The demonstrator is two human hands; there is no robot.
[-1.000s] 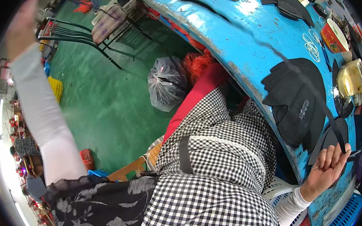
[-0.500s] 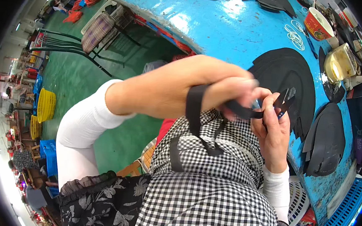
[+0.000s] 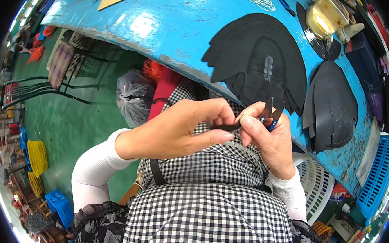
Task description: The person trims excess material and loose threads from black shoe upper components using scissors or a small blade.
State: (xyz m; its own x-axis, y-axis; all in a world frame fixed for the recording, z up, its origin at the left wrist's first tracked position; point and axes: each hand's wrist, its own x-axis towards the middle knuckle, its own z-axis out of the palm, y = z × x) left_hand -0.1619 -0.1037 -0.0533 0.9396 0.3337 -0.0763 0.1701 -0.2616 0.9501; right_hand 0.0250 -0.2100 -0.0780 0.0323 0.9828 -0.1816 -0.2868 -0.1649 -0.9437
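Note:
My left hand [image 3: 180, 127] is closed on a black strip [image 3: 224, 127], partly hidden and blurred between its fingers. My right hand [image 3: 272, 138] grips small thread snips [image 3: 274, 119] with dark blades pointing up and blue parts by the fingers. Its thumb and forefinger pinch together close to the left fingertips; whether they also hold the strip's end, I cannot tell. Both hands are over my checked apron [image 3: 206, 212], just in front of the table edge. Beyond the right hand lies a fanned stack of black, rounded sheet pieces [image 3: 260, 49].
A second black stack [image 3: 335, 109] lies on the blue table [image 3: 178, 30] to the right. Past it stand a container of yellowish stuff [image 3: 325, 18] and a blue basket [image 3: 376, 172]. White cord [image 3: 260, 0] lies farther back. A chair [image 3: 60, 67] stands at left; a plastic bag [image 3: 133, 97] sits below the table.
My left hand has drawn back leftward from across the right hand, and the long strip loop is no longer seen hanging. The view has shifted right, showing more of the table's near edge.

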